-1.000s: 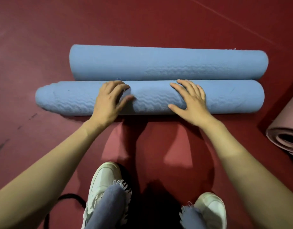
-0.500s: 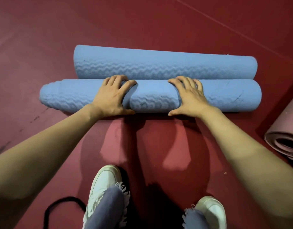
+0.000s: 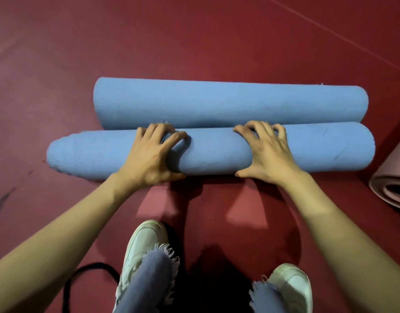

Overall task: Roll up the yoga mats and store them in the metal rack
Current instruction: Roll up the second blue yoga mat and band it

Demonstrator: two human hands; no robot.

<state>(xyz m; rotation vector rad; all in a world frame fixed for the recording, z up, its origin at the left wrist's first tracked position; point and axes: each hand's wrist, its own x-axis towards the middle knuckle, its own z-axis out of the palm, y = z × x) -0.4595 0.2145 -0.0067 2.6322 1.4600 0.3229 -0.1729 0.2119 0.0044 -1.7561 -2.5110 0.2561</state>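
Note:
Two rolled blue yoga mats lie side by side on the red floor. The near blue mat (image 3: 217, 152) touches the far blue mat (image 3: 228, 102) along its length. My left hand (image 3: 151, 154) grips the near mat left of its middle, fingers curled over the top and thumb under the front. My right hand (image 3: 269, 152) grips the same mat right of its middle in the same way. The near mat's left end is uneven, its layers stepped outward. No metal rack is in view.
A rolled pink mat (image 3: 390, 186) lies at the right edge, its open end facing me. My two white shoes (image 3: 144, 245) stand on the floor below the mats. A black strap (image 3: 88, 274) curls at the lower left. Red floor stretches beyond the mats.
My fingers have curled over the top of the near mat and my thumbs have dropped to its front, going from resting on it to gripping it. The mats stay where they were.

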